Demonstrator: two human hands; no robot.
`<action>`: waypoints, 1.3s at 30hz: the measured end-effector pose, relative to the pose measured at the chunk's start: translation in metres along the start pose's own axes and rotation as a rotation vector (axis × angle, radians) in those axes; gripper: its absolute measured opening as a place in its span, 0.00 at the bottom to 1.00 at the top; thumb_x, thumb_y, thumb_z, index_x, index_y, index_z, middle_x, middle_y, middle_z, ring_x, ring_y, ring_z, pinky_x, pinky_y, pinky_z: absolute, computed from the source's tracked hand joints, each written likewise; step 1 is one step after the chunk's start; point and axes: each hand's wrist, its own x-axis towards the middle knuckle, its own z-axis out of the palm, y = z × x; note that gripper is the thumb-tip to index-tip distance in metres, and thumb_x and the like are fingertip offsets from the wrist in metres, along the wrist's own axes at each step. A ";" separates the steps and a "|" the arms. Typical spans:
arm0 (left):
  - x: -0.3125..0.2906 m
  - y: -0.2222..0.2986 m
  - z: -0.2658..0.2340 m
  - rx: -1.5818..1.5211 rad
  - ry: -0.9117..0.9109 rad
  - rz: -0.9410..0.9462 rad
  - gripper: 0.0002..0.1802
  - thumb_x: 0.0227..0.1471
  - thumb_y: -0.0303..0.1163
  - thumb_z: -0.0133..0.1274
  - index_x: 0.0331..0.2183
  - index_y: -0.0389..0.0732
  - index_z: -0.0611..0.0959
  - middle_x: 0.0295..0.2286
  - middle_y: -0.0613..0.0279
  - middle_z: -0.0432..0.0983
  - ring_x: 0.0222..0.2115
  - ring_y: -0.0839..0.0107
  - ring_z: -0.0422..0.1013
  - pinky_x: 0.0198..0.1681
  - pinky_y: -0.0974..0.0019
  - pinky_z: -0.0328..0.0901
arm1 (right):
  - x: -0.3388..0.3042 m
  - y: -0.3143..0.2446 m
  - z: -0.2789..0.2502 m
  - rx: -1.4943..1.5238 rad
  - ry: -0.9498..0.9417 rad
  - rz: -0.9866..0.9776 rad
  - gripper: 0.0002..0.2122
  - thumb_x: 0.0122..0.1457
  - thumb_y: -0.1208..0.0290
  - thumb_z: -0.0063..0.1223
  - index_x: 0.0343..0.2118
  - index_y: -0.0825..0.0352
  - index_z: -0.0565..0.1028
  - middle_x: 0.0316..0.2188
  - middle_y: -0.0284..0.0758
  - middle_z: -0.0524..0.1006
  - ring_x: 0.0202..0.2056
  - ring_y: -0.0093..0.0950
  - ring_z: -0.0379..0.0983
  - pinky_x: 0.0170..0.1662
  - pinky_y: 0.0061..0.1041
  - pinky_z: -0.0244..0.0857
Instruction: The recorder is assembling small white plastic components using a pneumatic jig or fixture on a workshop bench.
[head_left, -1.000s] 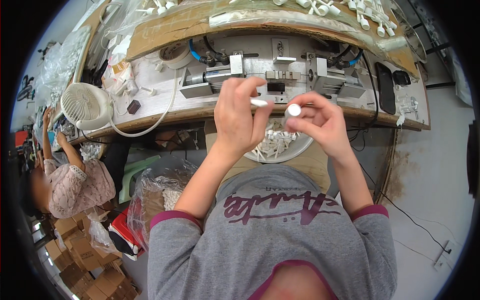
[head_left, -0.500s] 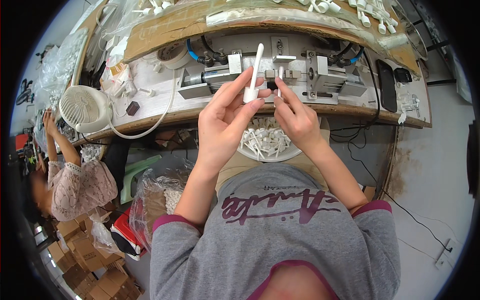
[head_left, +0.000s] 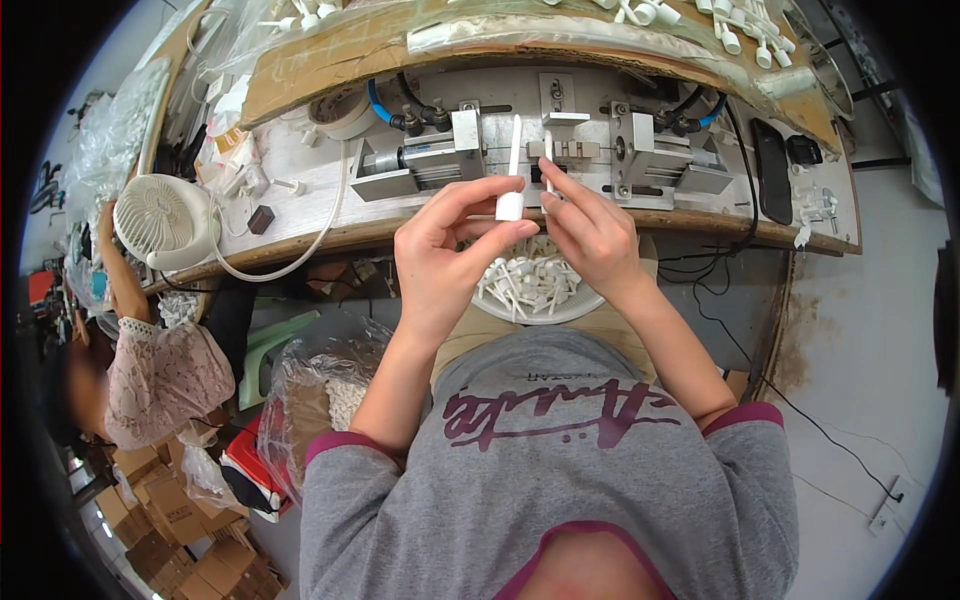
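Between the thumb and fingers of my left hand [head_left: 440, 245] is a white plastic part with a wide cap-like end [head_left: 510, 207]; its long thin stem points away from me. Close beside it, my right hand [head_left: 598, 238] pinches a slim white stick [head_left: 548, 148], whose lower end the fingers hide. Both hands are raised in front of the bench edge. Below them a white basket [head_left: 545, 318] full of similar white stemmed parts [head_left: 540, 283] rests at my lap. Beyond my fingers lies a metal fixture with a left clamp block [head_left: 465, 140] and a right clamp block [head_left: 630, 145].
A white fan [head_left: 160, 220] and a tape roll [head_left: 345, 115] stand on the bench at the left. A black phone [head_left: 772, 172] lies at the right. More white parts lie on the cardboard [head_left: 310, 75] shelf behind. Another person [head_left: 165, 370] works at the far left.
The part in my left hand has come down toward me and stands straighter, its cap facing me. My right hand has shifted slightly left. The other person's arm has moved.
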 end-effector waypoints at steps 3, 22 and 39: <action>-0.001 -0.002 -0.002 0.016 -0.002 -0.001 0.21 0.49 0.13 0.59 0.47 0.29 0.78 0.44 0.50 0.78 0.41 0.68 0.78 0.44 0.69 0.74 | -0.004 0.003 0.003 -0.032 -0.033 0.035 0.10 0.46 0.81 0.59 0.34 0.71 0.78 0.47 0.41 0.79 0.35 0.35 0.80 0.35 0.29 0.74; -0.003 -0.008 0.002 0.105 -0.009 0.139 0.21 0.47 0.11 0.59 0.46 0.27 0.80 0.47 0.49 0.74 0.42 0.65 0.77 0.45 0.67 0.77 | 0.025 -0.007 -0.005 -0.356 -0.186 0.010 0.05 0.47 0.74 0.54 0.29 0.65 0.74 0.43 0.36 0.81 0.32 0.25 0.73 0.37 0.27 0.62; 0.026 -0.031 0.033 1.156 -0.157 0.575 0.14 0.44 0.31 0.65 0.37 0.41 0.84 0.48 0.59 0.78 0.26 0.66 0.78 0.29 0.67 0.71 | 0.147 0.142 -0.083 -0.202 -0.174 0.453 0.14 0.57 0.67 0.59 0.47 0.59 0.79 0.40 0.37 0.81 0.42 0.31 0.78 0.46 0.30 0.70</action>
